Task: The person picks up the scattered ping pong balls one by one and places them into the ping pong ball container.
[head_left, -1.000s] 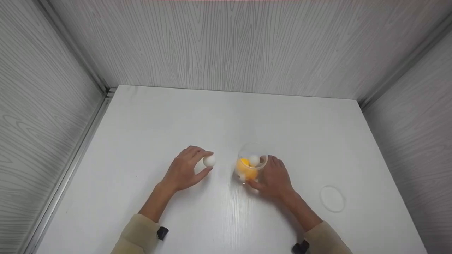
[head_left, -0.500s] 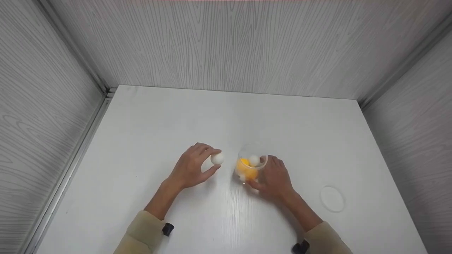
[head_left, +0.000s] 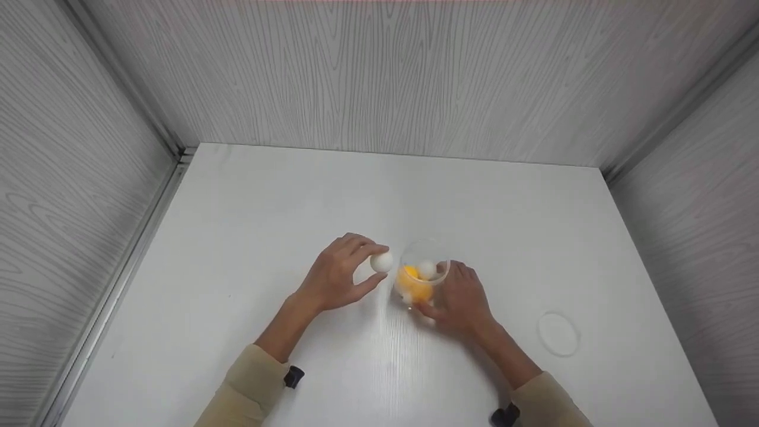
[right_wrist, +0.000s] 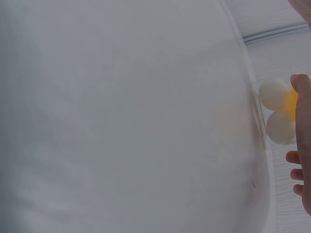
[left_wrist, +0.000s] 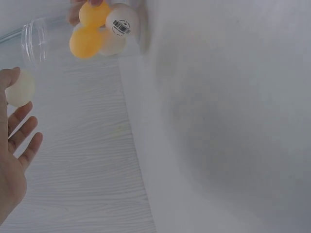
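Observation:
Between thumb and forefinger my left hand [head_left: 335,273] pinches a white ping-pong ball [head_left: 381,261], held just left of a clear plastic jar [head_left: 424,246]. In the left wrist view the same ball [left_wrist: 20,89] is beside the jar's threaded mouth [left_wrist: 35,42]. Orange balls [left_wrist: 85,42] and white balls [left_wrist: 122,20], one with a printed mark, lie inside the jar. My right hand [head_left: 459,299] grips the jar from its right side, thumb at the front and fingers behind. The right wrist view has white balls [right_wrist: 281,127] at the jar's base near my thumb.
A thin, pale ring-shaped piece [head_left: 558,334], perhaps a lid, lies on the white table [head_left: 284,196] right of my right forearm. Grey wood-grain panels [head_left: 379,77] wall the table at the back and both sides.
My left hand has moved right and slightly away from me with the white ping-pong ball, closer to the jar. My right hand and the jar have stayed in place.

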A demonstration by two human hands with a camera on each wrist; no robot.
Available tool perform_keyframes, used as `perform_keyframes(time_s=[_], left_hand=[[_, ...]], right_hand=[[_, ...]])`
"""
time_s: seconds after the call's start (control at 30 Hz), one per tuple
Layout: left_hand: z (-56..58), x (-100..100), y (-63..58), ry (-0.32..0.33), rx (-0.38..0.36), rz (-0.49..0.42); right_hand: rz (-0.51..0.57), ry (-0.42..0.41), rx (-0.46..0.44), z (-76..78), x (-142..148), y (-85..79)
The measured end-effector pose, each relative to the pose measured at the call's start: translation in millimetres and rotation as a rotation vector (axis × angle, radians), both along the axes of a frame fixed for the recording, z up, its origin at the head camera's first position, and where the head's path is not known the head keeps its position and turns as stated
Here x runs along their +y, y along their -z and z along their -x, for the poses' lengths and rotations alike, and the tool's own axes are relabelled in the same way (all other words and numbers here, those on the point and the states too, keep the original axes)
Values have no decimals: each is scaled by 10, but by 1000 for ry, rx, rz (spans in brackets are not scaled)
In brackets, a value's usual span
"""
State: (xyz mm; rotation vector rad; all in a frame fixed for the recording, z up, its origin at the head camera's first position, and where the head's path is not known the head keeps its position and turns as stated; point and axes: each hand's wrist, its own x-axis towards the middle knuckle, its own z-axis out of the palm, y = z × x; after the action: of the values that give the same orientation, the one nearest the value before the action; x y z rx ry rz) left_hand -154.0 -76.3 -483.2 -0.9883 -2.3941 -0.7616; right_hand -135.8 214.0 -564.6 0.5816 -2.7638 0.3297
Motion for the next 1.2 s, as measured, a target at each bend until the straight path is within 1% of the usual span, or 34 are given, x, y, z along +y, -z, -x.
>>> perform_keyframes(time_s=[0.13, 0.27, 0.43, 0.73, 1.03, 1.2], left_hand=[[10, 74, -49, 23, 5, -11], [21, 152, -81, 43, 26, -16], [42, 241, -94, 70, 48, -26], [99, 381, -122, 107, 18, -8], [164, 501, -101, 107, -3, 4], [188, 548, -90, 111, -15, -6]], right_hand=[[22, -1, 3, 2, 7, 13], [41, 1, 1, 0, 21, 36], [24, -3, 4, -5, 33, 40], [31, -14, 0, 12, 13, 26], [14, -6, -15, 15, 13, 31], [21, -4, -41, 18, 23, 47]])
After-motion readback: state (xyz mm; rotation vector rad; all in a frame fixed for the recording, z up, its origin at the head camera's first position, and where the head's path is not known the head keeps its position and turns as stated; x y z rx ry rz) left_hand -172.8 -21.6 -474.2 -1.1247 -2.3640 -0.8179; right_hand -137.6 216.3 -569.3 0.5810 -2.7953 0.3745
